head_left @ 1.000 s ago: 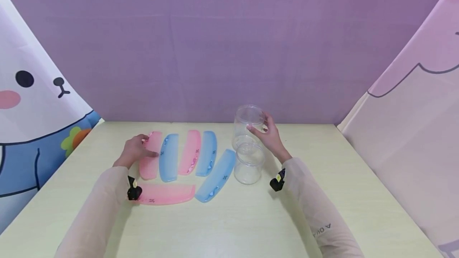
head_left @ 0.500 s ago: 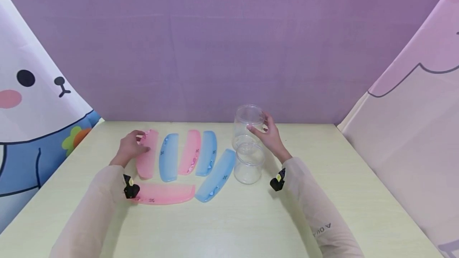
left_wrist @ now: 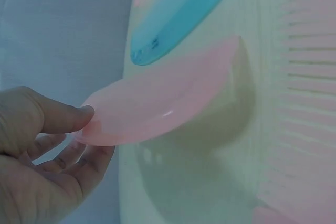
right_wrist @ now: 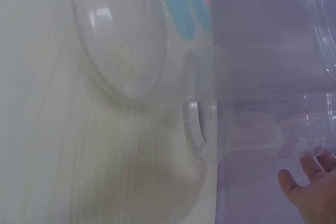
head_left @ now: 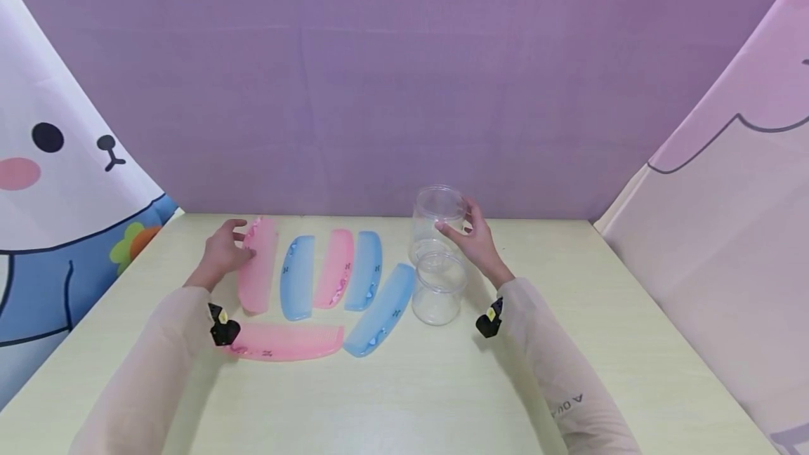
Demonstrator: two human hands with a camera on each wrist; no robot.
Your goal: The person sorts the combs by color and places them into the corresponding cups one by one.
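In the head view my left hand (head_left: 222, 251) pinches a pink comb (head_left: 260, 276) by its far end, thumb on one face and fingers behind. The left wrist view shows that comb (left_wrist: 157, 103) tilted up off the table, with its shadow beneath. My right hand (head_left: 475, 244) holds the right side of a tall clear plastic jar (head_left: 425, 220) at the back, thumb across its front. Touching or just in front of it stands a shorter clear jar (head_left: 436, 304). The right wrist view shows fingertips (right_wrist: 289, 183) against the transparent wall.
Between the hands lie a blue comb (head_left: 297, 279), a pink comb (head_left: 335, 269), another blue comb (head_left: 365, 271) and a slanted blue comb (head_left: 382, 311). A pink comb (head_left: 291, 341) lies crosswise in front. A purple cloth (head_left: 379, 90) hangs behind the table (head_left: 392, 406).
My left hand has taken hold of the leftmost pink comb and drawn it left and up, away from the blue comb beside it. The right hand and jars have stayed put.
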